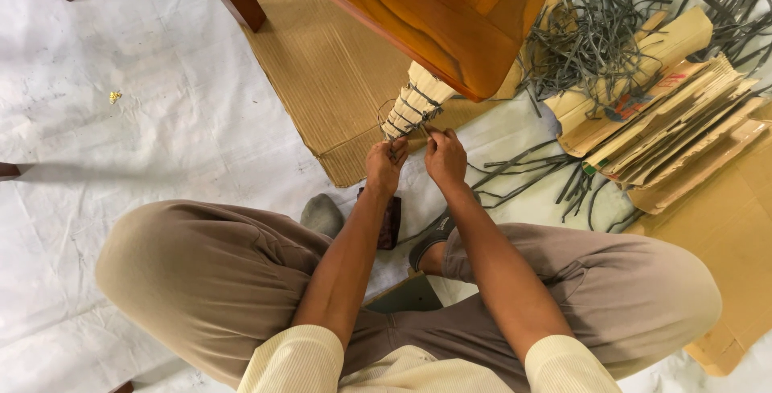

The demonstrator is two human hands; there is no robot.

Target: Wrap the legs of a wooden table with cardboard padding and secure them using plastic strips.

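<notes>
Both hands, left (pixel 385 165) and right (pixel 445 157), pinch the grey strap (pixel 406 116) wound round the cardboard-wrapped leg (pixel 416 103), just beyond their fingertips.

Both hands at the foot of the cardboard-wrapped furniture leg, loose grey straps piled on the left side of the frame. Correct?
Not quite. The head view shows the loose grey straps piled on the right, by the cardboard stack. Left hand and right hand are at the foot of the cardboard-wrapped leg.

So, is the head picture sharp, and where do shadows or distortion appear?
Head view: soft, even light, no glare; both hands, left hand and right hand, at the wrapped leg look sharp; faint shadow under the wooden furniture; knees bulge from wide-angle distortion.
</notes>
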